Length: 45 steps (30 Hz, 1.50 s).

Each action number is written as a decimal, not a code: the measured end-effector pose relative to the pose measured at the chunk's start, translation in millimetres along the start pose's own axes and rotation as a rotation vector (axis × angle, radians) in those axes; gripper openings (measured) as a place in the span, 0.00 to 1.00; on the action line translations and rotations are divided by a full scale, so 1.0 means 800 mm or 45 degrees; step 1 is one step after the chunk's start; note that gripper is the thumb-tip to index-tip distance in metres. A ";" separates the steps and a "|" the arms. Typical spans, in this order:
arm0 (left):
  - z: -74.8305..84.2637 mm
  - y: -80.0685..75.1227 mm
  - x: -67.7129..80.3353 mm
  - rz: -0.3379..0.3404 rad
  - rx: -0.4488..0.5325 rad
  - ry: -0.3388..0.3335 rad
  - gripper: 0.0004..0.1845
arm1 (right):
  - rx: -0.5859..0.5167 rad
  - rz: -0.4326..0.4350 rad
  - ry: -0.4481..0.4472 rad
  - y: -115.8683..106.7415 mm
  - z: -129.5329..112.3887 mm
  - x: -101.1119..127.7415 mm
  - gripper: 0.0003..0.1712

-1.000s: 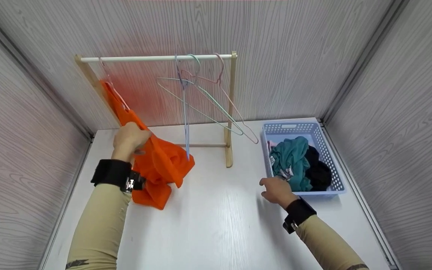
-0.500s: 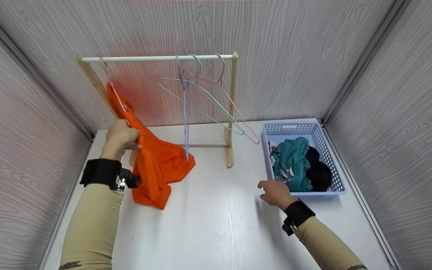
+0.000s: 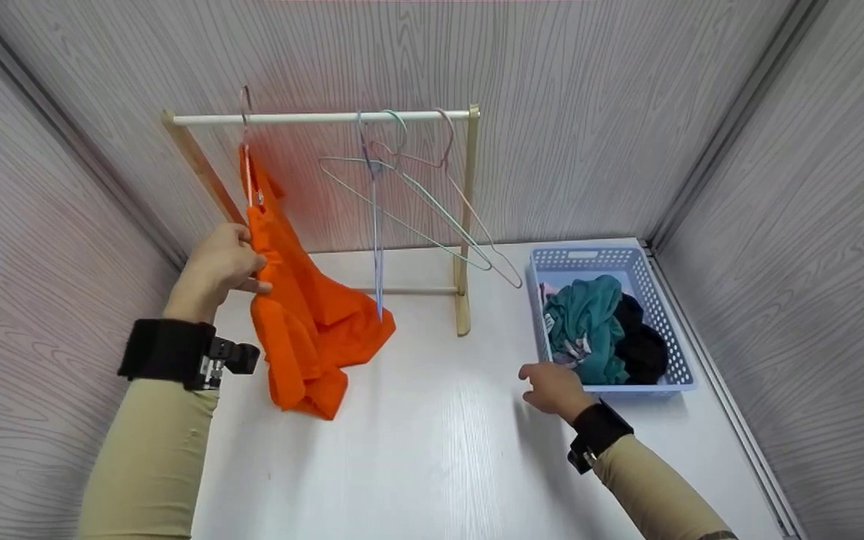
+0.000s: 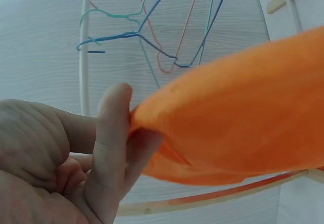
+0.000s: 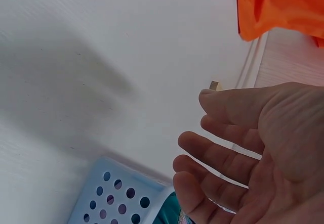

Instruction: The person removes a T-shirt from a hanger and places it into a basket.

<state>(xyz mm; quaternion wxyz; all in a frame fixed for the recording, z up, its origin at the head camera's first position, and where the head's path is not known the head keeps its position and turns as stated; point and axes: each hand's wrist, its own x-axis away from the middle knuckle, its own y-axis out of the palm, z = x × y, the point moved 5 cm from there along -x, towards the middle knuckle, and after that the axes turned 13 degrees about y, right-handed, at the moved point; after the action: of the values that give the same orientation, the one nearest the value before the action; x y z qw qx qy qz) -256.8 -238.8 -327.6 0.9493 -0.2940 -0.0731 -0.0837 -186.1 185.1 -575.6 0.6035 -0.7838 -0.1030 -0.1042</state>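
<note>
An orange garment [image 3: 301, 307] drapes from a pink hanger [image 3: 245, 101] at the left end of the rack's white rail [image 3: 304, 118], its lower folds reaching down toward the tabletop. My left hand [image 3: 214, 262] pinches the garment's left edge below the hanger. Close up in the left wrist view, orange cloth [image 4: 238, 118] runs out from between my thumb and fingers. My right hand [image 3: 554, 388] is beside the basket's front left corner, holding nothing. Its fingers [image 5: 217, 153] are loosely bent in the right wrist view.
Blue [image 3: 376, 225], green [image 3: 432, 201] and pink [image 3: 477, 217] bare hangers hang on the rail's right half. A light blue perforated basket [image 3: 627, 389] at right contains teal [image 3: 586, 322] and black [image 3: 642, 345] clothing. Walls enclose the table's back and sides.
The pink hanger with the orange garment has shifted right along the rail, its hook now showing higher above it. My left hand has moved left with the garment's edge; the right hand stays put.
</note>
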 end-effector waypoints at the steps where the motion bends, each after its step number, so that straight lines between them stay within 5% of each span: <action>1: -0.002 -0.004 0.003 -0.003 -0.046 0.008 0.25 | -0.003 -0.009 0.010 0.000 0.001 0.000 0.16; 8: -0.017 -0.028 0.026 -0.007 -0.497 0.050 0.21 | -0.018 -0.056 0.051 0.006 0.005 0.000 0.17; 17: -0.031 -0.042 0.040 0.047 -0.776 0.092 0.17 | -0.006 -0.053 0.025 0.008 0.005 0.003 0.17; 23: -0.065 -0.040 0.042 0.023 -0.948 0.078 0.34 | 0.002 -0.080 0.022 0.011 0.002 0.002 0.17; 26: -0.080 -0.042 0.044 0.060 -1.017 0.068 0.33 | 0.002 -0.074 0.011 0.011 0.001 0.002 0.16; 31: -0.101 -0.040 0.046 0.017 -1.056 0.086 0.27 | -0.014 -0.078 0.017 0.010 -0.001 0.003 0.16; 37: -0.112 -0.027 0.043 -0.133 -1.059 0.190 0.23 | -0.029 -0.038 -0.008 0.006 -0.005 0.000 0.16; 45: -0.115 0.007 0.036 -0.362 -0.882 0.257 0.21 | -0.220 0.071 -0.209 -0.016 -0.027 -0.004 0.25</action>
<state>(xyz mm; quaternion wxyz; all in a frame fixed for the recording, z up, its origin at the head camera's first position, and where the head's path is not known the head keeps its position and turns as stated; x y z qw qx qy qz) -219.4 -290.4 -400.5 0.7751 -0.5744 0.0134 -0.2628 -193.7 167.0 -559.1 0.5260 -0.8413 -0.1209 -0.0311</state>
